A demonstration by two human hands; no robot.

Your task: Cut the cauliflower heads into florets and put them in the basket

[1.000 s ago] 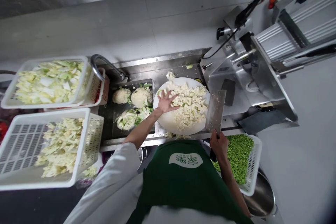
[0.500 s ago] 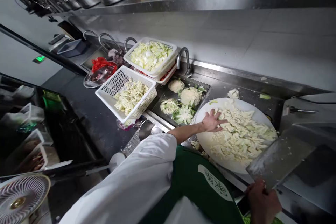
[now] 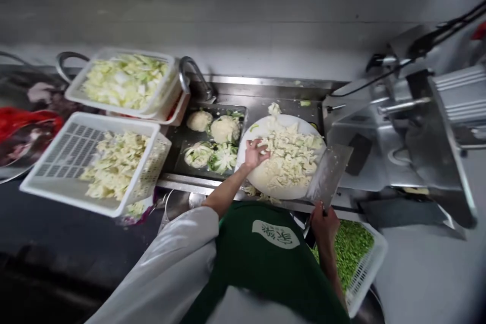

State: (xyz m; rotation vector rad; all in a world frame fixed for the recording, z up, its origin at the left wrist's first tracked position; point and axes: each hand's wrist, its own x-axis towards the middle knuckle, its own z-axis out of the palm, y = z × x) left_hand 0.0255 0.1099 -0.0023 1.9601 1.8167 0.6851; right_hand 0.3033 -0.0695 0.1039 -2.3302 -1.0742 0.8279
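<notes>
My left hand (image 3: pixel 256 153) rests at the left side of a round white cutting board (image 3: pixel 256 179), fingers apart, touching the edge of a heap of chopped cauliflower (image 3: pixel 290 154). My right hand (image 3: pixel 324 220) is wrapped round the handle of a cleaver (image 3: pixel 333 169). The cleaver's broad blade stands at the board's right rim, beside the heap. To the left, cauliflower heads (image 3: pixel 225 129) lie in a dark tray (image 3: pixel 176 154), some with their leafy undersides up. A white basket (image 3: pixel 53 174) farther left holds cut cauliflower (image 3: pixel 116 164).
Another white basket (image 3: pixel 170 81) of chopped cabbage (image 3: pixel 123 81) sits behind, near a curved faucet (image 3: pixel 195 73). At right stands a metal slicing machine (image 3: pixel 421 126). Below it, a basket (image 3: pixel 366 268) holds chopped greens (image 3: pixel 351 248). Red plastic (image 3: pixel 13 121) and a bowl are at far left.
The view has swung right and levelled, bringing the slicer and greens into sight. The cleaver blade is now against the board's right edge. My left hand stays at the heap's left side.
</notes>
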